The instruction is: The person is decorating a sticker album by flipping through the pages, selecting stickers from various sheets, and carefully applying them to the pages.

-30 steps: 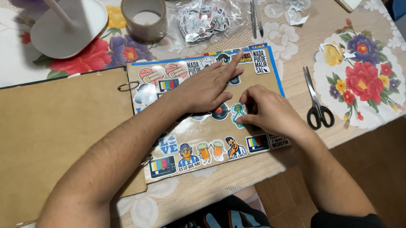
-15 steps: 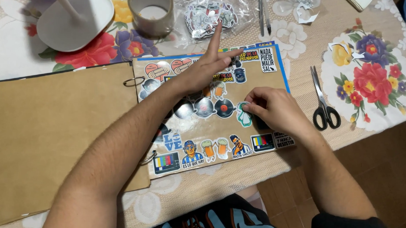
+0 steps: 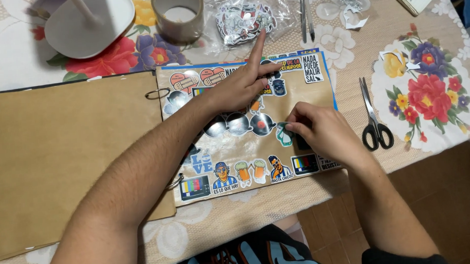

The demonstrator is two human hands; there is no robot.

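- While the left hand (image 3: pixel 238 87) lay flat, index finger lifted, steadying the sticker page (image 3: pixel 296 101);
- right hand (image 3: pixel 318 129) fingers pinched a green-white sticker (image 3: pixel 284 135), pressing it down.

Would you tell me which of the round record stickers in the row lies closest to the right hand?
The rightmost record sticker, dark with a red centre. It lies just left of the right hand; the other two sit farther left, below the left hand.

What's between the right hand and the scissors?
Head view: only a strip of album page and bare floral tablecloth between right hand and scissors.
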